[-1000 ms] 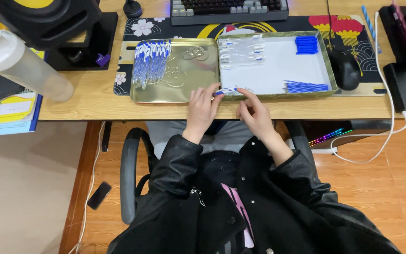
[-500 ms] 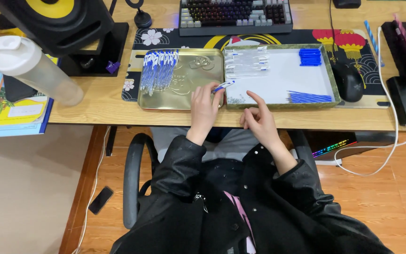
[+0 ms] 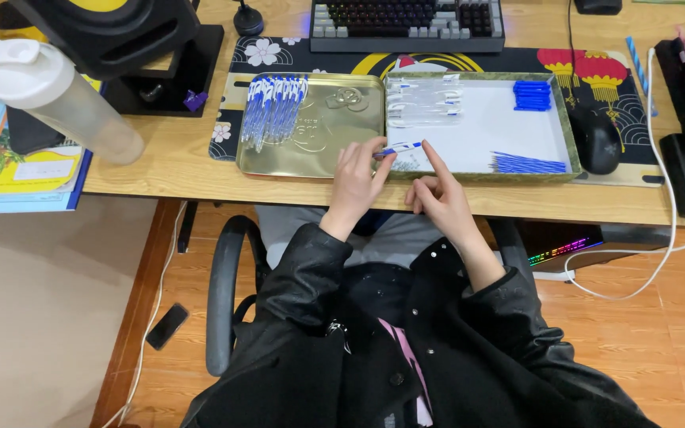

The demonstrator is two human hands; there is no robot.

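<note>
My left hand holds a blue and white pen over the seam between two trays. My right hand is beside it, index finger stretched toward the pen's tip, holding nothing. The gold tray on the left carries a pile of assembled blue and white pens. The white-lined tray on the right holds clear pen barrels, a stack of blue caps and a row of blue refills.
A keyboard lies behind the trays and a black mouse sits to their right. A shaker bottle, a speaker and books stand at the left. A phone lies on the floor.
My left hand has lifted the pen from the trays' near edge and holds it higher. My right hand has extended its index finger toward it. The view has tilted slightly.
</note>
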